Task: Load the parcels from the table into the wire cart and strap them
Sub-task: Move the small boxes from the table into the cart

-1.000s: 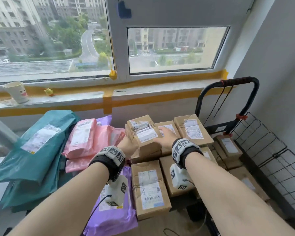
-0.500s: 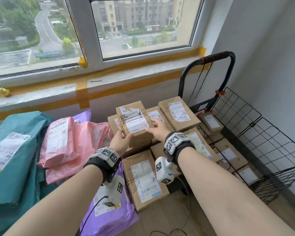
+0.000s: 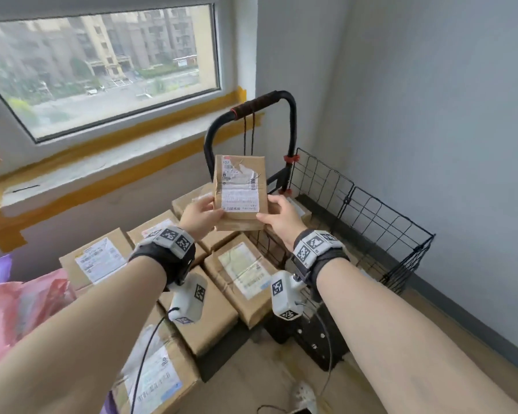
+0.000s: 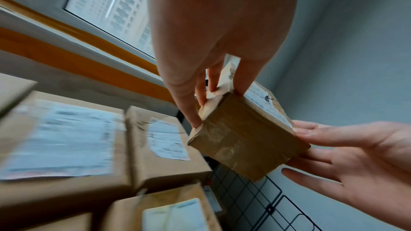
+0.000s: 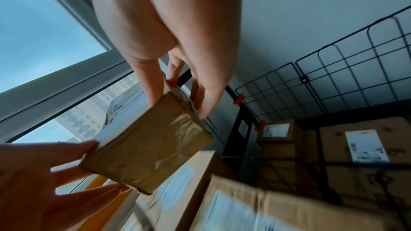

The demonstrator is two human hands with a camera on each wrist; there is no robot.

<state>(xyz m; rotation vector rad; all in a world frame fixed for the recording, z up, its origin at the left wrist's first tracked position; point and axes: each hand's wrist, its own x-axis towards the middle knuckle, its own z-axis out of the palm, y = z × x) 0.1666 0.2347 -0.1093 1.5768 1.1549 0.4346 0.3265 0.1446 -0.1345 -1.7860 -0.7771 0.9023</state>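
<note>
I am pinching the brown parcel between left hand and right hand, mid-frame; I am aiming for flat placement in the wire cart, lower right.

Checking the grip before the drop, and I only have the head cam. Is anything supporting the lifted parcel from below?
Observer: No. In the left wrist view the parcel's lower end face is bare. The left hand pinches one edge, thumb on the label side and fingers along the edge.
Operator: Is that end sealed?
Observer: Yes. The right wrist view shows glossy tape stretched across it, with the flaps closed.
Operator: What's in the cart behind it?
Observer: The right wrist view shows two cartons inside the wire cart, labels up. I cannot judge how much room is left.
</note>
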